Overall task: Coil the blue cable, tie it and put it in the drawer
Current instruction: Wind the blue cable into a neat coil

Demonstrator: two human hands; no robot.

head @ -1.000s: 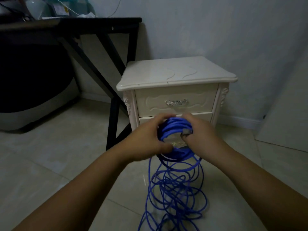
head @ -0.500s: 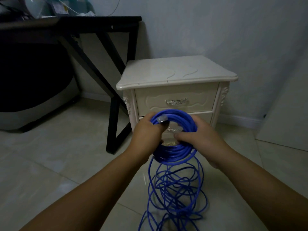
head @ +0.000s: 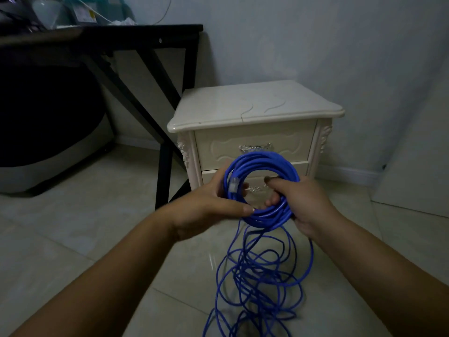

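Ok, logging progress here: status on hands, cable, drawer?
Left hand, right hand both grip the blue cable coil. Remainder trails loose onto floor. Top drawer shut.

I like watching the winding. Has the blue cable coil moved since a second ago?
Yes. The blue cable coil rose; its top now sits just below the upper drawer handle.

Both hands grip blue cable (head: 263,164) coil: left hand (head: 206,207), right hand (head: 306,203); loose loops on floor (head: 73,239), nightstand (head: 252,105) behind.
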